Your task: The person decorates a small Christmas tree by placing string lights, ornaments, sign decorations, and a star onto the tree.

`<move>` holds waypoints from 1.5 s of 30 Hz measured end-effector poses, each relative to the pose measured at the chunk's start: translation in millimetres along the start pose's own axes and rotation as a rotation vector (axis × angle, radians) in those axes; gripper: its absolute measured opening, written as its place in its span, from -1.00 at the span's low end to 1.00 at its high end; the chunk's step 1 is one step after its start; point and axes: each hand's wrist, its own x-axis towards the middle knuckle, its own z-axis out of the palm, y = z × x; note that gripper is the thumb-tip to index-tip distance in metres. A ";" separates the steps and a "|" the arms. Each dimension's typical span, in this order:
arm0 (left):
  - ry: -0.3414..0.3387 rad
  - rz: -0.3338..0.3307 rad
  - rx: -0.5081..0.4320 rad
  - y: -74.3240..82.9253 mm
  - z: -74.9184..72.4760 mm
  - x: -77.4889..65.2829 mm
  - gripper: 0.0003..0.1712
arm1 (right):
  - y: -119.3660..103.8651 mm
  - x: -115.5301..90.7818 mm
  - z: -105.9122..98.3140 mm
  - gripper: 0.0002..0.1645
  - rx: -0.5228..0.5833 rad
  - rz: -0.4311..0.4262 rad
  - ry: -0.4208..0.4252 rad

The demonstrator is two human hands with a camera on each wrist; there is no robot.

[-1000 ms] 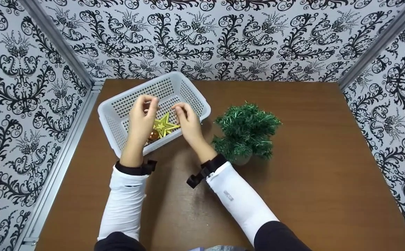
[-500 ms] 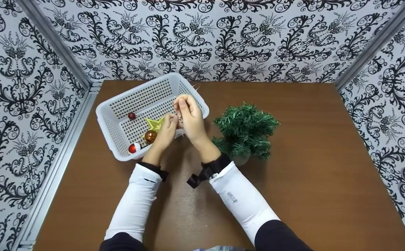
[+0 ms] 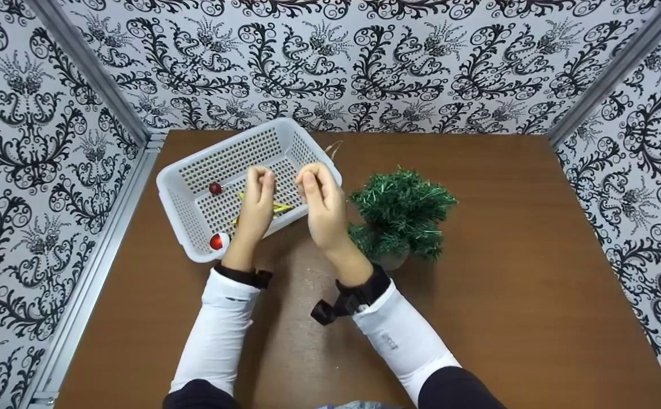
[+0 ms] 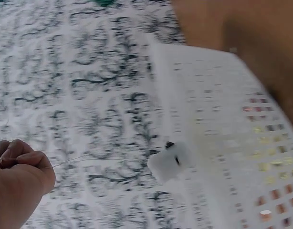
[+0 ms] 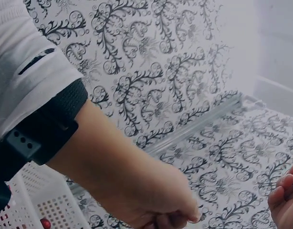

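thread: a very fine hanging loop [image 4: 65, 162], pinched between both hands above the white basket; too thin to show in the head view, and I cannot tell which ornament it belongs to
left hand: left hand [image 3: 257, 196] is raised over the basket's middle, fingers curled, fingertips pinching one end of the thread
right hand: right hand [image 3: 321, 199] is over the basket's right rim, fingers curled; it appears to pinch the other end, though the pinch itself is not plainly shown
basket: white perforated basket [image 3: 185, 213] sits at the table's far-left corner, turned at an angle
inside the basket: a yellow star [image 3: 279, 208] lies partly hidden under the hands; a dark red ball [image 3: 215, 188] rests near the far wall; a red-and-white ball [image 3: 217, 241] sits in the near corner
tree: small green tree [image 3: 401, 213] stands just right of the basket, near the table's middle
table: brown table [image 3: 506, 255], patterned walls on three sides
risk, slip: the thread is so thin that a loose pinch would likely let it drop back into the basket
risk, snap: pulling the hands apart too hard could break or knot it
risk, knock: the right forearm is near the tree; a wide sweep might tip it
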 end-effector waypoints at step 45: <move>-0.594 -0.093 0.641 -60.3 69.5 -160.1 -0.87 | 53.1 -179.9 -181.2 -0.83 -0.711 0.284 -0.551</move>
